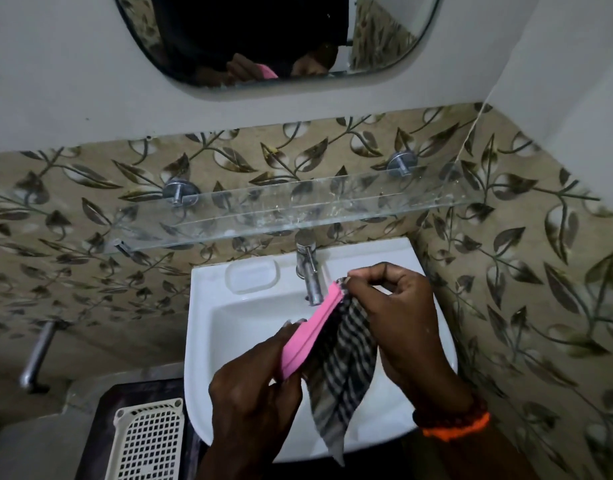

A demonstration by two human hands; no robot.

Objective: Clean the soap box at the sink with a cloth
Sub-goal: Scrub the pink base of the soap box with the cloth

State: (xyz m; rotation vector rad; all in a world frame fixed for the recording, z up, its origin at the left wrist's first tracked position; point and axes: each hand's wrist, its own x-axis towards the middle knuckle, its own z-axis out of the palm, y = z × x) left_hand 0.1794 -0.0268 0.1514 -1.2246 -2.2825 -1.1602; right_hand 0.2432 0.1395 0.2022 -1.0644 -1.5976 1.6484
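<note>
Over the white sink [208,341] I hold a pink soap box [310,332] on edge, tilted from lower left to upper right. My left hand [253,393] grips its lower end. My right hand [398,313] pinches a black-and-white checked cloth [343,368] against the box's upper end, near the tap's spout. The cloth hangs down behind the box into the basin, its tip reaching past the sink's front rim.
A chrome tap [308,271] stands at the back of the sink beside a moulded soap recess [252,277]. A glass shelf [291,209] juts out above it, under a mirror [263,39]. A cream perforated basket [149,441] sits lower left. Patterned tile walls close in on the right.
</note>
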